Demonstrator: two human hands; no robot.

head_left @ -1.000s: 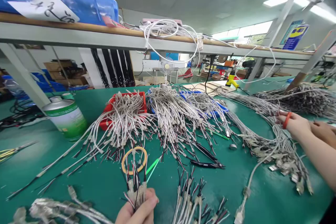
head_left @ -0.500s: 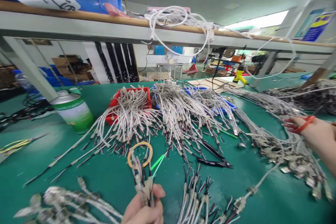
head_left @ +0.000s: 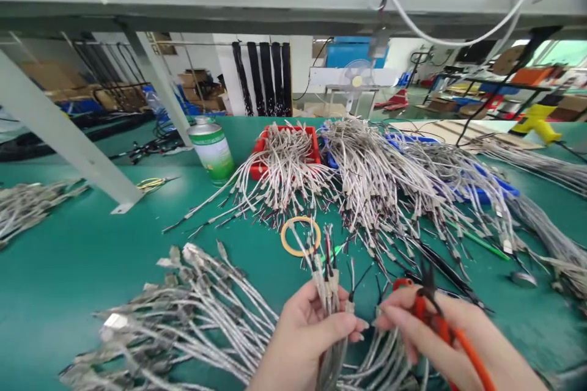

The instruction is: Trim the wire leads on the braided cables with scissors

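Left hand is closed around a small bundle of grey cables, gripped just below the connector ends, so that the stripped wire tips stand up and fan out past the thumb. Just to its right, the right hand is wrapped around orange-handled cutters, whose dark blades point up and toward the bundle, near it but apart from it. Whether the blades are parted cannot be told.

For a clean result, the bundle is best kept upright and tight, with the tips levelled before the blades are brought in, and one wire at a time should be met squarely. The left thumb should be kept well below the blades.

Beyond the left hand a yellow rubber band lies on the green surface. To the left of that hand a loose heap of finished cables is spread. Farther off, more cables spill from a red tray and a blue tray, and a green-labelled can stands beyond to the left.
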